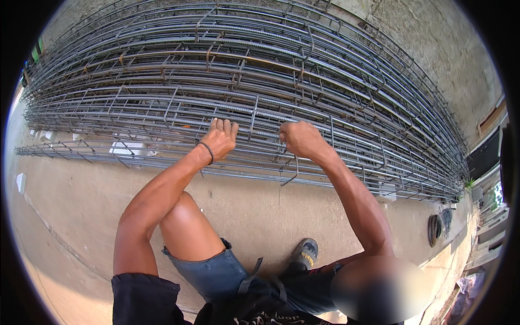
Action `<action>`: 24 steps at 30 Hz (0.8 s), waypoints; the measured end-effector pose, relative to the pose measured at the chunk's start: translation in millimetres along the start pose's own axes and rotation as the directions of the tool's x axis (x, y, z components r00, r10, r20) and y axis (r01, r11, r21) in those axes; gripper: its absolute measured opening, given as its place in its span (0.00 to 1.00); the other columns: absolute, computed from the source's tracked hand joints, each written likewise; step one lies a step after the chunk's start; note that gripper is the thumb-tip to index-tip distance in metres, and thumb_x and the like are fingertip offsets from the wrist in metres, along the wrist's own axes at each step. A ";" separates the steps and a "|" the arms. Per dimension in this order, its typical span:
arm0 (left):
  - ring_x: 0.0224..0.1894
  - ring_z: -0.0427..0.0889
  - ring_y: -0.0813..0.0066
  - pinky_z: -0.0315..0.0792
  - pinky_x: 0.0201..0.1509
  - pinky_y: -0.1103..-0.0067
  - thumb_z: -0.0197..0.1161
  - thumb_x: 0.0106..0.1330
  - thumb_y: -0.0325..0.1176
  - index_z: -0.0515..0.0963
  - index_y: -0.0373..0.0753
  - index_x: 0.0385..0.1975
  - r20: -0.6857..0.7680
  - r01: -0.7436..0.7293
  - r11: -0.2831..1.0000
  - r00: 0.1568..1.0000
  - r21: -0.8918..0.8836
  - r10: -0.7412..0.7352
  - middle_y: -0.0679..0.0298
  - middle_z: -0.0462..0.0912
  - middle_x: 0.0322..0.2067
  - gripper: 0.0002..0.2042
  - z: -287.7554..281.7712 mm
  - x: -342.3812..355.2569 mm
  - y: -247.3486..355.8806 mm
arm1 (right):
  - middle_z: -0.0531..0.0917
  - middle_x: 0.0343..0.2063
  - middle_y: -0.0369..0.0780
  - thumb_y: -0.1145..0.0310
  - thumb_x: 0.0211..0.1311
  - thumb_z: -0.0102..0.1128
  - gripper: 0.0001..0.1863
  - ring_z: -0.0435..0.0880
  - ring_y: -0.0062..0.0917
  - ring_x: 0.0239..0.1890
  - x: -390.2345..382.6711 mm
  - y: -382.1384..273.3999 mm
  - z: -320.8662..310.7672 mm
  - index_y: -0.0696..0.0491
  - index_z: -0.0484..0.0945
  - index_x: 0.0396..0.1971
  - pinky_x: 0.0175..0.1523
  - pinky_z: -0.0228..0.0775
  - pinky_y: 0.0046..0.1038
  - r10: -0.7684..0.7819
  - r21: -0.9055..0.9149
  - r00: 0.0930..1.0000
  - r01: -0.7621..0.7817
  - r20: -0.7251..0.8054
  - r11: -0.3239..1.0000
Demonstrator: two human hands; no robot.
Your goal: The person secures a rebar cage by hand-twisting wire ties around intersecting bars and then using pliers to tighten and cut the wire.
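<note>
A long stack of steel rebar cages (246, 62), bars tied with square stirrups, lies crosswise before me. My left hand (221, 138) is closed, its fingers curled over a bar of the front rebar cage (184, 104). To its right, my right hand (304, 140) makes a fist at the same cage; its fingertips are turned away, and what they hold, if anything, is hidden. Just below that fist a bent stirrup (296, 172) hangs at the lowest bars. A black band circles my left wrist.
White blocks (130, 146) sit beneath the cages at the left. Concrete floor (254, 203) lies between my legs and the stack. A rough wall (433, 38) rises behind. Coiled dark wire (435, 230) rests on the floor near the stack's right end.
</note>
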State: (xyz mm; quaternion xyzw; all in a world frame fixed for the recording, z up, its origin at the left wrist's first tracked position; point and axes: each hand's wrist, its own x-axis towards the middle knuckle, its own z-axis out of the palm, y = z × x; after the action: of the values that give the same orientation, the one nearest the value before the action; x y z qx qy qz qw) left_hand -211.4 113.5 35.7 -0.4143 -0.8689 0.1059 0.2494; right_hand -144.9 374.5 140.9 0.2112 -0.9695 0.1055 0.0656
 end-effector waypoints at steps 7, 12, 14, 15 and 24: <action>0.40 0.74 0.52 0.69 0.55 0.57 0.66 0.44 0.29 0.66 0.20 0.52 -0.017 0.012 1.000 1.000 0.020 -0.011 0.45 0.71 0.36 0.33 1.2 1.5 2.4 | 0.84 0.27 0.49 0.65 0.57 0.59 0.08 0.84 0.43 0.35 -18.4 17.9 12.1 0.50 0.85 0.30 0.43 0.76 0.43 0.064 -0.176 0.978 -0.029 0.197 0.984; 0.39 0.74 0.53 0.69 0.55 0.58 0.67 0.41 0.28 0.66 0.20 0.51 -0.023 0.001 1.000 1.000 0.006 -0.001 0.47 0.72 0.36 0.34 0.2 1.0 1.0 | 0.84 0.29 0.48 0.63 0.59 0.59 0.09 0.84 0.43 0.37 -18.8 21.8 34.1 0.47 0.84 0.35 0.43 0.76 0.42 0.137 -0.153 0.969 -0.107 0.205 0.982; 0.39 0.74 0.54 0.68 0.55 0.58 0.67 0.40 0.27 0.66 0.20 0.51 -0.017 0.025 1.000 1.000 -0.002 -0.025 0.48 0.71 0.35 0.34 0.5 0.5 1.3 | 0.84 0.29 0.47 0.63 0.59 0.59 0.09 0.84 0.43 0.36 -17.2 22.6 35.0 0.46 0.85 0.36 0.43 0.76 0.41 0.143 -0.057 0.976 -0.135 0.164 0.989; 0.39 0.74 0.54 0.68 0.55 0.58 0.67 0.40 0.27 0.66 0.20 0.51 -0.018 0.027 1.000 0.999 -0.002 -0.027 0.48 0.71 0.35 0.34 0.9 0.5 1.6 | 0.84 0.29 0.47 0.63 0.59 0.59 0.09 0.84 0.43 0.36 -16.9 22.8 34.4 0.46 0.85 0.36 0.43 0.76 0.41 0.152 -0.079 0.967 -0.139 0.202 0.987; 0.38 0.76 0.54 0.70 0.53 0.59 0.69 0.40 0.28 0.66 0.21 0.50 -0.032 0.011 1.000 0.999 0.024 -0.010 0.47 0.73 0.35 0.33 -0.8 0.9 -0.3 | 0.84 0.27 0.48 0.70 0.53 0.56 0.08 0.85 0.43 0.30 -25.3 11.8 39.6 0.55 0.83 0.30 0.36 0.77 0.41 0.029 -0.236 0.991 0.002 0.128 0.972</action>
State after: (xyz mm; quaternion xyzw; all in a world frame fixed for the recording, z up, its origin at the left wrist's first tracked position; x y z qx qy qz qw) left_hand -211.6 114.1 36.8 -0.4083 -0.8657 0.1085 0.2685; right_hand -130.4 385.8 96.1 0.2017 -0.9788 -0.0238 0.0260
